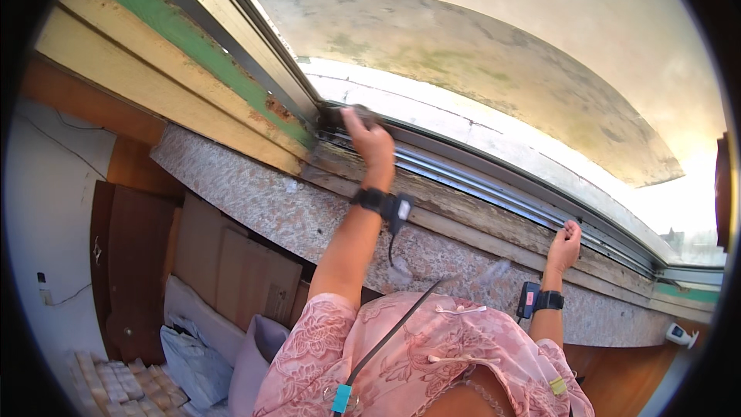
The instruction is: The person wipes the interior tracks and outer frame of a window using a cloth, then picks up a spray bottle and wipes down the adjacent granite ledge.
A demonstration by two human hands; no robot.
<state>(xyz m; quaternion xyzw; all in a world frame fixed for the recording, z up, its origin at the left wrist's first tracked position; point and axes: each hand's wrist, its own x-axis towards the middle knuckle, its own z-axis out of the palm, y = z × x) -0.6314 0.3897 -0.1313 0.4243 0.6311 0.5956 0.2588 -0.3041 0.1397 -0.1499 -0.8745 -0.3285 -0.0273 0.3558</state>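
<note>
At the left corner of a sliding window's metal track (pixel 472 176), my left hand (pixel 373 142) holds a dark, crumpled rag (pixel 366 114). Motion blurs the rag, and its far side is partly hidden by my fingers. My right hand (pixel 564 248) is further along the track to the right, its fingers curled in at the rail, with nothing visible in them. Below the rails runs a weathered wooden sill (pixel 463 202) with worn, flaking paint. The upright metal window frame (pixel 278 63) meets the track beside my left hand.
A speckled stone-like ledge (pixel 243 176) lies between my body and the sill. A small white camera (pixel 681 336) stands at its right end. Cardboard (pixel 234 266), a grey plastic bag (pixel 194 368) and a cushion (pixel 255 353) are at lower left. A cable (pixel 393 330) crosses my chest.
</note>
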